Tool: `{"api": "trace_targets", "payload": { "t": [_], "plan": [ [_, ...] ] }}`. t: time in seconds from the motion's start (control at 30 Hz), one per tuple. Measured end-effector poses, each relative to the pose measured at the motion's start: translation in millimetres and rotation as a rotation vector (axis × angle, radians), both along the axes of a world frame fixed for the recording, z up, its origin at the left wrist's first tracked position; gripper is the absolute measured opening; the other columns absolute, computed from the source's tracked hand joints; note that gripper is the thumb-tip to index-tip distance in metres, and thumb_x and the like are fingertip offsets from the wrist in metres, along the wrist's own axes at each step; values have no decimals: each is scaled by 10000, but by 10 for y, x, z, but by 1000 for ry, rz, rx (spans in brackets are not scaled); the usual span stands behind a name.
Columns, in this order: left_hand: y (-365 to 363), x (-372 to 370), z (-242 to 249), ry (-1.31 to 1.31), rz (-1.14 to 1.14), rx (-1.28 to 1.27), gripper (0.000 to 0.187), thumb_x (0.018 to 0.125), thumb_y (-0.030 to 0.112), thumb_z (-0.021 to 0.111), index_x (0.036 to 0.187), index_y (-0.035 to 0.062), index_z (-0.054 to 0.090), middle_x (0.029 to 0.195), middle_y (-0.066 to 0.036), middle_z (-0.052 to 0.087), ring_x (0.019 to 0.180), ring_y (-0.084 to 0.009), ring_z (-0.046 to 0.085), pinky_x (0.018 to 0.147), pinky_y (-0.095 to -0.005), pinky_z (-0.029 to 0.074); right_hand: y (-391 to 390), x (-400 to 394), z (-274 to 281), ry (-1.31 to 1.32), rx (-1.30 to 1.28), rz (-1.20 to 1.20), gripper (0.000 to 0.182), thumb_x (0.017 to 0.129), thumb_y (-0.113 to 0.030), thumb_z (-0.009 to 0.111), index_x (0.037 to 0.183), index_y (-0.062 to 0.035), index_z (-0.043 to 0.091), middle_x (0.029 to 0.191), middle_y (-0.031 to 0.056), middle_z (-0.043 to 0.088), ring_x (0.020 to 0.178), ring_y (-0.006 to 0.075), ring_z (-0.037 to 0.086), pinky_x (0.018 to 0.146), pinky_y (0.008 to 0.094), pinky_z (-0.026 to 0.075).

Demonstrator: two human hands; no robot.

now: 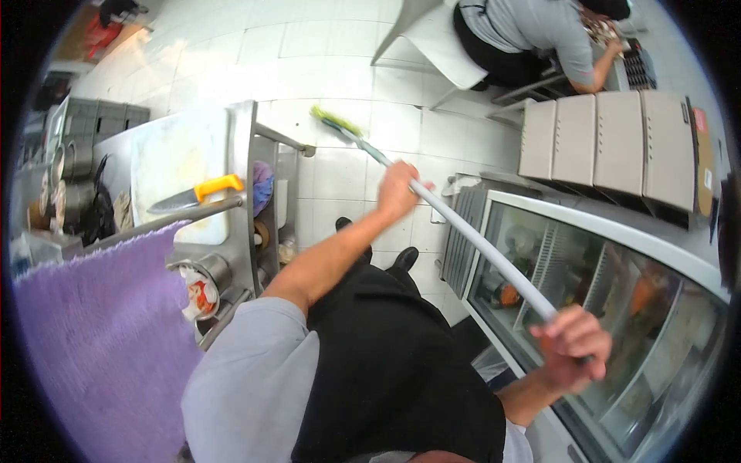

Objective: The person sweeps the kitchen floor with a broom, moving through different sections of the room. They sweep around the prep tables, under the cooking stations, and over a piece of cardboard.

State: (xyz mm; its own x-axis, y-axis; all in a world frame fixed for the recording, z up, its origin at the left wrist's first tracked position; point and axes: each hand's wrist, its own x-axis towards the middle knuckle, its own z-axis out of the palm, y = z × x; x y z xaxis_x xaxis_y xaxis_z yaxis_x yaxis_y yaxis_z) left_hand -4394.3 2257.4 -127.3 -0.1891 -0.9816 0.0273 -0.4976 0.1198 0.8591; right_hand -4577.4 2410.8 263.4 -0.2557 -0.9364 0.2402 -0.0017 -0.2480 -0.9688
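Observation:
A broom (486, 248) with a pale grey handle slants across the view. Its yellow-green bristles (337, 122) rest at or just above the white tiled floor, ahead of my shoes. Partway down the handle, my left hand (397, 190) is closed around it. My right hand (573, 347) is closed at the handle's upper end, slightly blurred, beside the glass-fronted fridge (602, 285).
On my left, a knife (197, 193) with a yellow handle lies on a white cutting board (177, 150). A purple cloth (108, 324) hangs nearby. A seated person (532, 35) works beyond the white chair (440, 46). Beige bins (610, 147) stand at right.

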Motion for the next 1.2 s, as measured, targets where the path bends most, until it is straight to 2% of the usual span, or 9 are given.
{"api": "trace_targets", "payload": {
  "t": [0.1, 0.17, 0.27, 0.37, 0.6, 0.7, 0.87, 1.03, 1.2],
  "plan": [
    [566, -685, 385, 57, -442, 76, 330, 895, 322, 811, 777, 46, 676, 870, -192, 672, 828, -416, 654, 760, -548, 514, 372, -142, 689, 151, -20, 43, 536, 1060, -503, 646, 793, -38, 634, 715, 117, 636, 758, 346, 711, 554, 385, 638],
    [824, -1083, 461, 117, -746, 79, 217, 888, 261, 779, 825, 70, 697, 934, -166, 696, 905, -407, 688, 802, -545, 548, 535, -507, 958, 290, -42, 382, 549, 1053, -518, 647, 786, -40, 612, 698, 124, 618, 753, 352, 706, 538, 392, 642],
    [824, -1530, 334, 50, -826, 139, 128, 847, 191, 738, 921, 86, 749, 1010, -158, 720, 1019, -405, 707, 887, -538, 581, 272, -326, 668, 320, 52, 201, 569, 1054, -522, 639, 770, -33, 579, 678, 128, 598, 758, 360, 705, 542, 429, 661],
    [591, -1607, 45, 2, -714, 147, 154, 826, 163, 719, 965, 101, 746, 1059, -144, 723, 1037, -391, 708, 888, -532, 585, 16, -202, 409, 191, 43, 45, 523, 1105, -467, 567, 774, -77, 457, 749, 93, 547, 878, 316, 677, 610, 438, 680],
    [-519, -99, -973, -333, -493, 108, 107, 916, 165, 684, 982, 84, 705, 1077, -165, 700, 1058, -384, 685, 910, -516, 563, -224, -107, -924, -299, -36, 55, 412, 1118, -372, 560, 909, -23, 627, 815, 98, 574, 891, 313, 638, 786, 613, 689],
    [-874, 359, -836, -413, -367, 108, 212, 940, 250, 737, 908, 45, 699, 1023, -195, 698, 1030, -401, 662, 898, -509, 561, -386, -47, -1198, -296, 19, 106, 371, 1114, -331, 581, 902, -30, 631, 817, 88, 558, 913, 306, 633, 838, 623, 675],
    [-836, -184, -496, -259, -262, -32, 241, 939, 230, 743, 846, 11, 706, 947, -213, 691, 1043, -418, 650, 902, -518, 551, -377, -809, -564, -204, 0, 211, 309, 1075, -229, 625, 857, -10, 628, 810, 107, 590, 900, 332, 655, 832, 582, 673],
    [-319, -1414, 395, -100, -561, 44, 180, 886, 198, 763, 835, 33, 712, 950, -201, 701, 974, -419, 677, 875, -524, 552, -329, -1433, 531, 132, -132, 483, 497, 1005, -338, 767, 652, -27, 608, 834, 183, 717, 850, 402, 737, 663, 461, 668],
    [-337, -1996, 47, 11, -655, 7, 195, 878, 237, 777, 826, 65, 699, 945, -168, 706, 958, -405, 692, 857, -522, 558, -778, -1169, 508, 235, -78, 500, 588, 974, -503, 738, 661, -29, 583, 655, 118, 665, 710, 386, 728, 583, 469, 656]
  ]
}}
